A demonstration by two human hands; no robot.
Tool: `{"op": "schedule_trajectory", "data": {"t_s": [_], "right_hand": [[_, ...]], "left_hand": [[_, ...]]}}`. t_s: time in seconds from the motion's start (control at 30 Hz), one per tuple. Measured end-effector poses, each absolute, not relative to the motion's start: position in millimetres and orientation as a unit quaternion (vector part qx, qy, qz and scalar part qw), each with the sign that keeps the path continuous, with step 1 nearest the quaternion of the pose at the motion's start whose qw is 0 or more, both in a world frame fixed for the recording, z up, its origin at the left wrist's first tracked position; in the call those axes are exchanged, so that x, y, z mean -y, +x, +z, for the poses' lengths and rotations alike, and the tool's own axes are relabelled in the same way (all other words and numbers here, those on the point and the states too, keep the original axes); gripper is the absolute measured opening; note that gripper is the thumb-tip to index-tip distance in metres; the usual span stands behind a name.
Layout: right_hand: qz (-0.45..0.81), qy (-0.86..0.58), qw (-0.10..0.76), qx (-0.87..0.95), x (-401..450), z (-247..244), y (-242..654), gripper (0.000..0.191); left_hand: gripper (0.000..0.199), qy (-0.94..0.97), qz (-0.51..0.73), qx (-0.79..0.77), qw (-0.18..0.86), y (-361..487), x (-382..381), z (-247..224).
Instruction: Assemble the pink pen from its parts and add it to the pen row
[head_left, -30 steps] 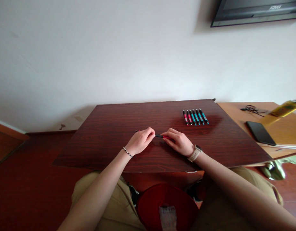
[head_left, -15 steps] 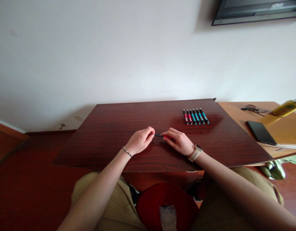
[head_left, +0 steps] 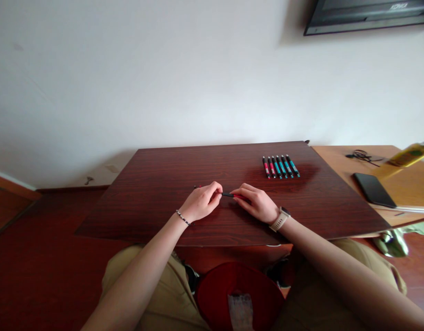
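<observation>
Between my two hands, above the near middle of the dark wood table [head_left: 163, 170], lies a black and red pen [head_left: 227, 194], roughly level. My left hand [head_left: 201, 201] is closed, pinching the pen's black end at the fingertips. The fingers of my right hand [head_left: 257, 203] are wrapped round its red barrel, hiding the far end. Beyond my left knuckles a small dark and red tip [head_left: 197, 186] peeks out, mostly hidden. To the far right of the hands, pens lie side by side in a row: two pink pens [head_left: 268, 167] and several blue pens [head_left: 281, 167].
A lighter wooden desk [head_left: 336, 161] adjoins on the right, bearing a black phone [head_left: 375, 190], a coiled cable [head_left: 362, 156] and a yellow can [head_left: 410, 155]. Below the table's front edge, between the knees, is a red bin [head_left: 212, 294] with a clear plastic wrapper [head_left: 241, 311].
</observation>
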State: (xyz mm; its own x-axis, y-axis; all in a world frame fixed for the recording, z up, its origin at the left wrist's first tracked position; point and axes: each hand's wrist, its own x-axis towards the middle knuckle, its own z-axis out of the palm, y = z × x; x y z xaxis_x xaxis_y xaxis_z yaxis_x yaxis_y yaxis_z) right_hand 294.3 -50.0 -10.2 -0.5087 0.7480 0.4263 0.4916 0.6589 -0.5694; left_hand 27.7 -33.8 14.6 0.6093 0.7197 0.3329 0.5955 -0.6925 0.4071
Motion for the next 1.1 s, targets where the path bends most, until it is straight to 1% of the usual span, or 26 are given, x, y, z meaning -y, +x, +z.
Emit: {"op": "schedule_trajectory", "data": {"t_s": [0.53,0.87,1.1], "right_hand": [[0.194,-0.367,0.330,0.848,50.6,-9.4,294.2,0.025],[0.199,-0.361,0.331,0.849,50.3,-9.4,293.3,0.025],[0.200,-0.363,0.324,0.851,50.1,-10.5,294.0,0.025]], "left_hand": [[0.008,0.884,0.234,-0.376,0.152,27.2,33.3,12.4],[0.017,0.894,0.229,-0.358,0.139,27.6,32.3,9.5],[0.012,0.891,0.229,-0.360,0.152,27.9,32.6,9.7]]}}
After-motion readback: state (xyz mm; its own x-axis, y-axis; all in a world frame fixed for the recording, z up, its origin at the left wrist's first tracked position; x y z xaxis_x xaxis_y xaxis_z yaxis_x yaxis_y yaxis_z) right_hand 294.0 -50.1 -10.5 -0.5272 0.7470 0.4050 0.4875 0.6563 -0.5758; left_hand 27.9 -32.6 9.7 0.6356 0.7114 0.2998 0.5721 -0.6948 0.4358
